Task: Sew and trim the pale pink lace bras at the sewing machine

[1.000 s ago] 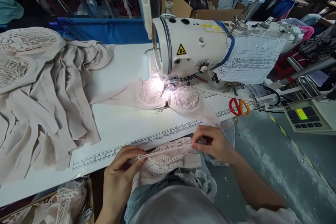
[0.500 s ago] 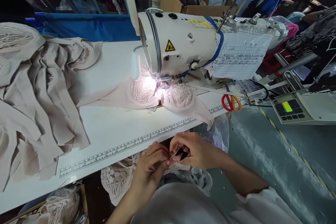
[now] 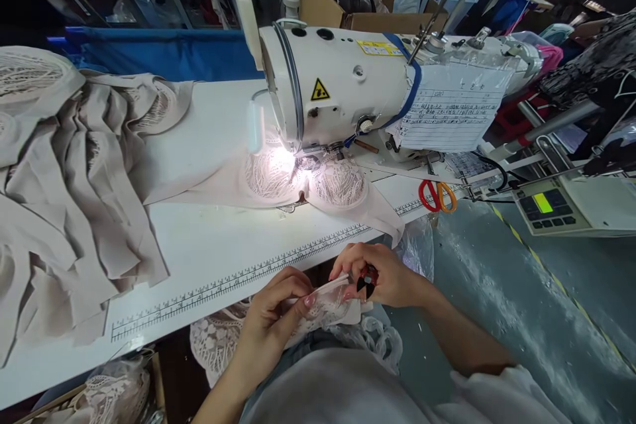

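Over my lap, at the table's front edge, my left hand (image 3: 278, 311) pinches the edge of a pale pink lace bra piece (image 3: 325, 305). My right hand (image 3: 380, 275) is closed around small red-handled nippers with dark jaws (image 3: 366, 281), and its fingertips touch the far end of the same lace edge. More white lace (image 3: 216, 344) hangs below the table by my left forearm. Above my hands, a beige lace bra (image 3: 338, 184) lies under the lit needle area of the sewing machine (image 3: 342, 79).
Beige bras (image 3: 64, 199) are heaped on the left of the white table (image 3: 209, 238). Scissors with red and orange handles (image 3: 437, 197) lie at the table's right. A paper sheet (image 3: 452, 106) hangs on the machine, and a control box (image 3: 551, 205) stands right.
My hands have moved apart, drawing the lace edge out between them. The nippers have turned in my right hand and are away from the lace edge.
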Tool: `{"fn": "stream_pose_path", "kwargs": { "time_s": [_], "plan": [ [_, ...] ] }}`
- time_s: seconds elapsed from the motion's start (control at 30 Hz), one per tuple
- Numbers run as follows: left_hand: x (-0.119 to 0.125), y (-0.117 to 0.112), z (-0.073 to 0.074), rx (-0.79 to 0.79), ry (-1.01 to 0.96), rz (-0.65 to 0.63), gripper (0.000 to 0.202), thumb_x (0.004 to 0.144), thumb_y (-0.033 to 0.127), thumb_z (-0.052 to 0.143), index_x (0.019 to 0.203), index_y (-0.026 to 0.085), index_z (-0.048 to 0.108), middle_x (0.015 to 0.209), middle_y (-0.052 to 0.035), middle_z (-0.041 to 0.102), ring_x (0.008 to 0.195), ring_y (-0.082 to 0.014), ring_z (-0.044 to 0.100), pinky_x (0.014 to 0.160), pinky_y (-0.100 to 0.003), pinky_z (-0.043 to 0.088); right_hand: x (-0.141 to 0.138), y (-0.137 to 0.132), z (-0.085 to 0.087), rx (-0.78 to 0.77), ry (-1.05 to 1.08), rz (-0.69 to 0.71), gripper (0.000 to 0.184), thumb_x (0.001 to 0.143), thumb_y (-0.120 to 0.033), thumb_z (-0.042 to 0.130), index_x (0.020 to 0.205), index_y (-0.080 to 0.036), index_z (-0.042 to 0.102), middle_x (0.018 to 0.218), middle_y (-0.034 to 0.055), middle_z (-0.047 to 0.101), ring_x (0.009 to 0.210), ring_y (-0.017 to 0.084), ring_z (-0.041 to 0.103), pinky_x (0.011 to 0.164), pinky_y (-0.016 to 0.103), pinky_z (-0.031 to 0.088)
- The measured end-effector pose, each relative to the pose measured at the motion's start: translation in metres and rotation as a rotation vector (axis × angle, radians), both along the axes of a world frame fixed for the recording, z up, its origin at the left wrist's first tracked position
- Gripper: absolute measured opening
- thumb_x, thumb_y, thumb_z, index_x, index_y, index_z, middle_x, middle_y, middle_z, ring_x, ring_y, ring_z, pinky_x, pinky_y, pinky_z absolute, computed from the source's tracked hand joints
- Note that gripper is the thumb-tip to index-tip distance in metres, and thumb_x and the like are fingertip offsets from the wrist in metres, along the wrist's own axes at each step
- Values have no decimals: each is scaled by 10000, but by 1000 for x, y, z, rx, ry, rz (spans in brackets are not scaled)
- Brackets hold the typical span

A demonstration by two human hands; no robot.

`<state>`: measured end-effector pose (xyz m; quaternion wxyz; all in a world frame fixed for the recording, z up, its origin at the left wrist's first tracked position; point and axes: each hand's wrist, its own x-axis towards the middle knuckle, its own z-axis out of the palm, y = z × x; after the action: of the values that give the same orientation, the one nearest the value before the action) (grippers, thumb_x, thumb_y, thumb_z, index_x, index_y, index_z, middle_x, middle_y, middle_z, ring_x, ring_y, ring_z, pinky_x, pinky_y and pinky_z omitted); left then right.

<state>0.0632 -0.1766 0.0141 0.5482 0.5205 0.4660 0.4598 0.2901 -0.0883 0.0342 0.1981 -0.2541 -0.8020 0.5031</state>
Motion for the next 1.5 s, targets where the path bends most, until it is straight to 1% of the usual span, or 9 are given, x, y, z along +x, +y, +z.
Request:
{"fn": "stream_pose_path", "kwargs": {
  "time_s": [0.13,0.3,0.4,0.53,0.73,0.9,1.1,1.33,1.5],
  "plan": [
    [0,1,3,1,17,-7,241,948,297,608,731,195,631,839,-45,584,790,-158,576,669,-243,441,-1,1,-5,49,26,-1,198,885,-338,722,992,-220,603,1053,77,715,757,143,629,632,234,489],
    [2,2,11,5,37,9,265,948,312,601,713,192,621,818,-49,587,770,-164,572,667,-254,452,-1,0,-4,-2,123,-45,217,854,-218,742,1002,-230,584,1034,51,733,607,95,612,549,204,486],
    [3,3,13,4,38,3,253,946,298,600,716,196,619,821,-45,586,765,-160,564,645,-243,448,-1,2,2,4,172,-20,143,868,-163,711,955,-221,613,1053,72,731,805,146,702,613,215,537],
    [8,3,9,4,31,-33,246,960,276,576,730,199,614,835,-40,573,771,-156,560,646,-242,435,-2,8,4,33,93,12,150,837,-238,777,942,-207,676,1021,81,740,973,198,710,733,263,570],
    [12,0,0,-28,-9,-45,239,972,269,562,745,204,597,826,-28,545,783,-155,549,673,-248,424,0,16,-4,-41,62,88,101,877,-256,720,832,-173,686,1082,128,723,916,198,706,736,302,571],
    [12,-4,1,-17,14,-12,230,968,261,572,745,204,579,841,-29,563,799,-155,556,691,-249,422,2,16,-6,-174,187,6,192,905,-319,701,803,-159,670,886,104,751,704,157,671,578,247,512],
    [13,-7,2,40,80,52,240,956,252,584,721,206,570,810,-29,571,798,-163,559,679,-250,422,-2,11,-9,-414,245,-57,262,878,-400,730,853,-142,695,940,98,753,535,88,596,506,217,502],
    [16,-10,-2,18,52,85,256,941,292,609,702,201,590,849,-48,628,834,-177,596,715,-255,453,-3,2,-14,-463,246,-164,306,877,-434,725,806,-142,665,925,81,728,498,67,564,495,214,506],
    [21,-19,-9,-129,-77,105,264,934,345,624,720,191,621,959,-72,704,848,-179,628,695,-241,484,-3,-4,-17,-561,288,-210,325,819,-404,792,751,-150,601,898,41,676,506,46,541,521,205,497]
  ]
}}
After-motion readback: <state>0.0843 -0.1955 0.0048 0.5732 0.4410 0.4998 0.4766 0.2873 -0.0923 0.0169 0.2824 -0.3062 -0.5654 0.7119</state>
